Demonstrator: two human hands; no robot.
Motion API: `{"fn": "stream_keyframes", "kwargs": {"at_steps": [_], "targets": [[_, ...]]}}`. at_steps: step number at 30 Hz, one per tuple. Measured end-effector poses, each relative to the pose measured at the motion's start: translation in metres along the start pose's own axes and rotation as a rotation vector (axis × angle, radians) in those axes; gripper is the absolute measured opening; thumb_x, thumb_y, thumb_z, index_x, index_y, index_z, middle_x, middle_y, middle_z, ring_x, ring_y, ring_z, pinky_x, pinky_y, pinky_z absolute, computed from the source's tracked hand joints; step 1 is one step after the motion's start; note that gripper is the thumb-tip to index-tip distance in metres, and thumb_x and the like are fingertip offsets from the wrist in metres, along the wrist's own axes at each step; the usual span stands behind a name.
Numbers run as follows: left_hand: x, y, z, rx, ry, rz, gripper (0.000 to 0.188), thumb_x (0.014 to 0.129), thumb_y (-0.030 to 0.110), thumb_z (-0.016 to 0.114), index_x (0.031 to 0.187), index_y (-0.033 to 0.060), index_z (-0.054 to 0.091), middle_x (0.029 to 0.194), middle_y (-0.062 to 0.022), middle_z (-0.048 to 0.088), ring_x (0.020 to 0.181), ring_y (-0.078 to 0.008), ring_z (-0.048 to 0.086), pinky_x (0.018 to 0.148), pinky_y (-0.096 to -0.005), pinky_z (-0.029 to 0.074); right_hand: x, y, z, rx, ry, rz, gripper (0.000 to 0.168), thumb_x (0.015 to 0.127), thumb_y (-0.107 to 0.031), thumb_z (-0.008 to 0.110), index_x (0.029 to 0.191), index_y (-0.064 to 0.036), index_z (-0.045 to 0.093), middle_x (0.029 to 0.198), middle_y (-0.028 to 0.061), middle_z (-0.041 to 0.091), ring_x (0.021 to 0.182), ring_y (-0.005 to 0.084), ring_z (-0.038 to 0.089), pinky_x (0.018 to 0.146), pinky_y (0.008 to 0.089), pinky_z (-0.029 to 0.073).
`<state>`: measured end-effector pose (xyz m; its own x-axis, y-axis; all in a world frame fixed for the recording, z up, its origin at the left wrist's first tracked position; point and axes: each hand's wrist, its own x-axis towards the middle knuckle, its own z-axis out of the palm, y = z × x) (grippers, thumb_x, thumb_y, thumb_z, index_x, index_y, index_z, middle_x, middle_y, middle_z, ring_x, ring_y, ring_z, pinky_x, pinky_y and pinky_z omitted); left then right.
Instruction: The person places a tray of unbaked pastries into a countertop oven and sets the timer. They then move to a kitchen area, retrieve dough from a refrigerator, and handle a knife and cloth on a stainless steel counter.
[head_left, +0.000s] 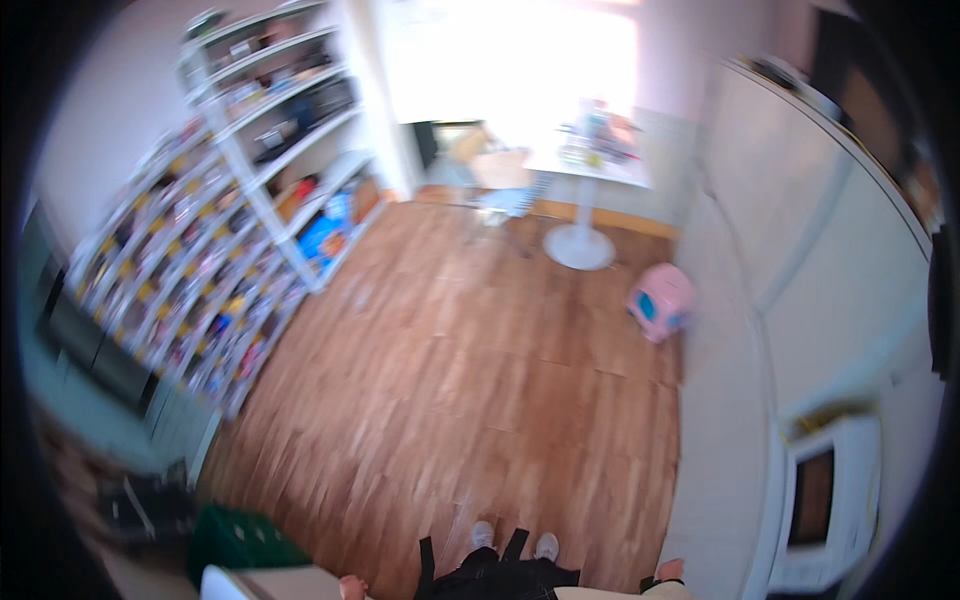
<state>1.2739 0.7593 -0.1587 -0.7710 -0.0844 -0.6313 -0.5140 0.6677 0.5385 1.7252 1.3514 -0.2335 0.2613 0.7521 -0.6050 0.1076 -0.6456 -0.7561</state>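
Note:
My left hand (353, 587) shows at the bottom edge, near the white edge of a piece of furniture and a green container; its fingers are blurred and partly cut off. At the lower right, my right hand (670, 570) hangs beside the pale cabinet, with a dark band at the wrist. No object shows in it, but its fingers are too small to read. Between the hands are my dark trousers with black straps and my white shoes (483, 534) on the wood-look floor (480, 390).
Shelves (255, 165) and a rack of small packets (180, 262) line the left. A white pedestal table (579, 247) and a chair (501, 169) stand by the bright window. A pink stool (662, 302), a pale cabinet (720, 360) and a microwave-like appliance (855, 480) are at right; a green container (240, 536) is lower left.

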Motion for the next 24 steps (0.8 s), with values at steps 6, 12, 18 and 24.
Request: {"fn": "stream_keyframes", "kwargs": {"at_steps": [6, 12, 18, 24], "targets": [[-0.120, -0.180, 0.029, 0.925, -0.266, 0.058, 0.016, 0.076, 0.025, 0.060, 0.072, 0.0115, 0.067, 0.078, -0.0084, 0.066, 0.075, -0.0248, 0.064, 0.063, -0.0384, 0.052, -0.022, -0.080, 0.258, -0.319, -0.685, -0.091, 0.025, 0.090, -0.022, 0.045, 0.106, -0.002, 0.041, 0.077, 0.0200, 0.062, 0.050, 0.0268, 0.060, 0.039, 0.0300, 0.042], [-0.114, -0.135, 0.126, 0.443, -0.502, -1.273, 0.032, 0.090, 0.026, 0.042, 0.116, 0.0098, 0.053, 0.120, -0.0048, 0.053, 0.114, -0.0214, 0.046, 0.096, -0.0364, 0.034, -0.158, -0.045, 0.479, -1.174, -1.506, -0.872, 0.024, 0.090, -0.014, 0.048, 0.110, -0.004, 0.042, 0.077, 0.0155, 0.063, 0.056, 0.0225, 0.062, 0.040, 0.0305, 0.043], [-0.140, -0.167, 0.078, -0.370, 0.193, -0.907, 0.033, 0.086, 0.021, 0.045, 0.111, 0.0059, 0.059, 0.105, -0.0087, 0.060, 0.102, -0.0196, 0.055, 0.088, -0.0286, 0.042, -0.327, 0.036, 0.584, -1.303, -2.061, -1.025, 0.016, 0.083, -0.002, 0.050, 0.099, -0.005, 0.051, 0.076, 0.0111, 0.061, 0.068, 0.0198, 0.060, 0.053, 0.0328, 0.049], [-0.065, -0.152, 0.025, -0.644, 0.563, -0.757, 0.037, 0.080, 0.025, 0.046, 0.105, 0.0035, 0.063, 0.108, -0.0172, 0.063, 0.105, -0.0288, 0.057, 0.093, -0.0354, 0.043, -0.388, 0.051, 0.652, -1.604, -2.032, -0.737, 0.012, 0.088, -0.009, 0.046, 0.093, -0.006, 0.056, 0.080, 0.0104, 0.061, 0.068, 0.0199, 0.059, 0.059, 0.0335, 0.050]]}}
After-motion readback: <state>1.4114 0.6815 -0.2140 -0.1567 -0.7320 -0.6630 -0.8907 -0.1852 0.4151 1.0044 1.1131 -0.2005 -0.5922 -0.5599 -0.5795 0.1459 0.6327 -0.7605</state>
